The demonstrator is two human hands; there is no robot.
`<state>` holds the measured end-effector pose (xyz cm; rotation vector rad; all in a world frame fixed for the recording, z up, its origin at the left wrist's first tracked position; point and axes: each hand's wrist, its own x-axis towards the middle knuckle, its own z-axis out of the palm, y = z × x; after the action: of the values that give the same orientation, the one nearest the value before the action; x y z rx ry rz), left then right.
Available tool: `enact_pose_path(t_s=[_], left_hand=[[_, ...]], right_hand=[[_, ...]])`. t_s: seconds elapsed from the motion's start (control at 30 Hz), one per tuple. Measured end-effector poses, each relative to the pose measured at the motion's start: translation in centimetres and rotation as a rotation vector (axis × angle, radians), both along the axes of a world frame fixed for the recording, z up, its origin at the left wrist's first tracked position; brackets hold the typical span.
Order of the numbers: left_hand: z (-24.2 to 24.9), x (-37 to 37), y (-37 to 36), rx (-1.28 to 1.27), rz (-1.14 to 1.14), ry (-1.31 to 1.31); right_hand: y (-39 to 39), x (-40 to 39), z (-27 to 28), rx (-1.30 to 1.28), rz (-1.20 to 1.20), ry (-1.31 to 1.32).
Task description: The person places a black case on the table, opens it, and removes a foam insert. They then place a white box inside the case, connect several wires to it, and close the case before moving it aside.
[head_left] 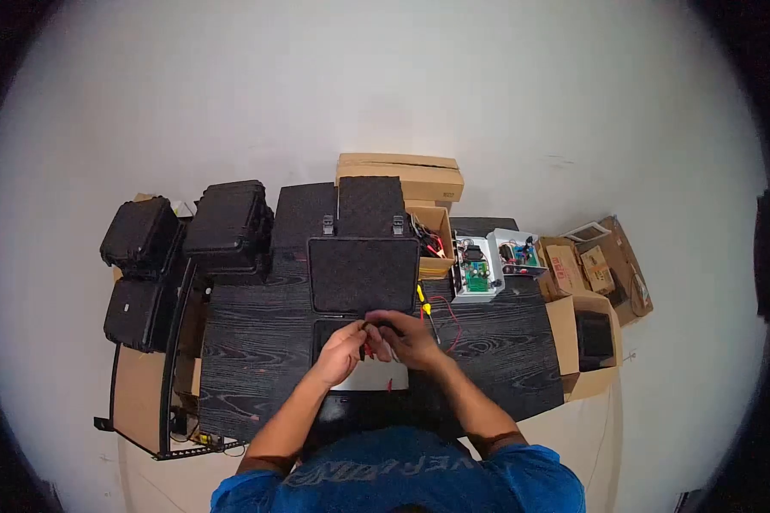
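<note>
My left hand (340,352) and my right hand (409,339) meet over an open black case (364,274) on the dark wooden table. The fingers of both are closed around something small and dark that I cannot make out. Red and black bits show just below the fingertips. Under my hands lies a light grey panel (372,376) in the lower half of the case, with a small red piece (390,385) on it. The case's foam-lined lid stands raised behind my hands.
Right of the case lie a yellow-and-black tool (426,301) and a red wire (459,325). Farther back are a carton of cables (432,244) and two white housings with circuit boards (477,275). Black cases (224,224) are stacked left; cardboard boxes (592,376) stand right.
</note>
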<state>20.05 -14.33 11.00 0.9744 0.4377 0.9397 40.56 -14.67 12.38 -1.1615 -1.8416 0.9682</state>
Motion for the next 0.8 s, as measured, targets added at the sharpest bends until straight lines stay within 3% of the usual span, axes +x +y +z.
enact_pose_path(t_s=[0.03, 0.13, 0.23, 0.37, 0.53, 0.73, 0.8], left_hand=[[0.3, -0.7, 0.2, -0.021, -0.021, 0.085], [0.0, -0.4, 0.3, -0.037, 0.043, -0.152], [0.0, -0.3, 0.6, -0.086, 0.173, -0.350], [0.4, 0.1, 2.2, -0.012, 0.379, -0.322], [-1.0, 0.2, 2.7, 0.176, 0.423, 0.182], [-2.7, 0.6, 2.4, 0.327, 0.281, 0.532], [-1.6, 0.7, 2.0, 0.270, 0.244, 0.558]], right_hand=[[0.2, -0.7, -1.1, -0.063, 0.021, -0.038], [0.5, -2.1, -4.4, -0.005, -0.023, 0.177], [0.5, -2.2, -5.6, -0.387, 0.042, 0.267], [-0.9, -2.2, -5.3, -0.346, 0.118, 0.169], [-1.8, -1.4, -4.6, -0.516, 0.232, 0.091], [-2.0, -0.4, -0.6, -0.193, 0.123, 0.005], [-1.8, 0.1, 0.9, -0.272, 0.093, -0.044]])
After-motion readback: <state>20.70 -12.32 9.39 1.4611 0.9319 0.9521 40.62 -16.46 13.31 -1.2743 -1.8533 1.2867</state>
